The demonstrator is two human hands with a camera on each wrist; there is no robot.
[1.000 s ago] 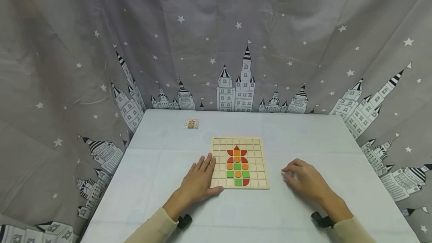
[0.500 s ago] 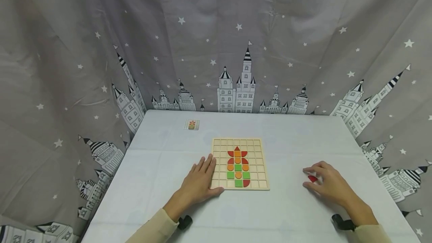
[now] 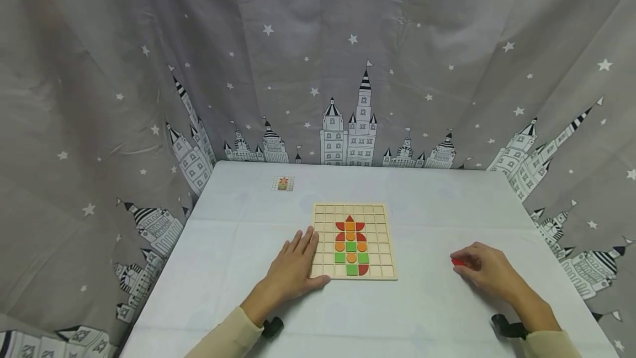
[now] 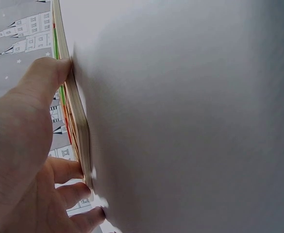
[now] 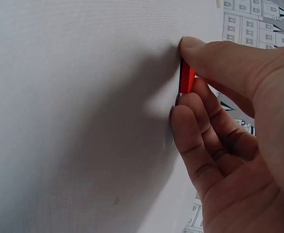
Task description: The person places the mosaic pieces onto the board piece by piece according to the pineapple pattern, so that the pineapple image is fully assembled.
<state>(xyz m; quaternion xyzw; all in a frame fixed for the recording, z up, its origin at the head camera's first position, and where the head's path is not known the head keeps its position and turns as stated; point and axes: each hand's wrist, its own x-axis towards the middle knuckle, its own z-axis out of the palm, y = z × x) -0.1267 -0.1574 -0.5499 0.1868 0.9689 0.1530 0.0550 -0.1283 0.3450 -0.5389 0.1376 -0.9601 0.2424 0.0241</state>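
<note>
A light wooden grid board (image 3: 382, 236) lies on the table in the head view, with several red, orange and green flat pieces in its middle squares. My left hand (image 3: 292, 269) rests against its left side, fingers extended along the edge and thumb at the near left corner. To the right of the board, my right hand (image 3: 487, 270) pinches a small red piece (image 5: 187, 77) between thumb and fingers, low at the tabletop. The fingers cover part of that piece, so its full outline is hidden.
A small card (image 3: 282, 183) printed with a coloured pattern on a grid lies beyond the board, to the left. The white-covered table (image 3: 417, 325) ends at a grey curtain (image 3: 407, 26) with castles and stars.
My right hand has moved right, away from the board, and its spread thumb and fingers have closed on the red piece. The left hand has stayed on the board.
</note>
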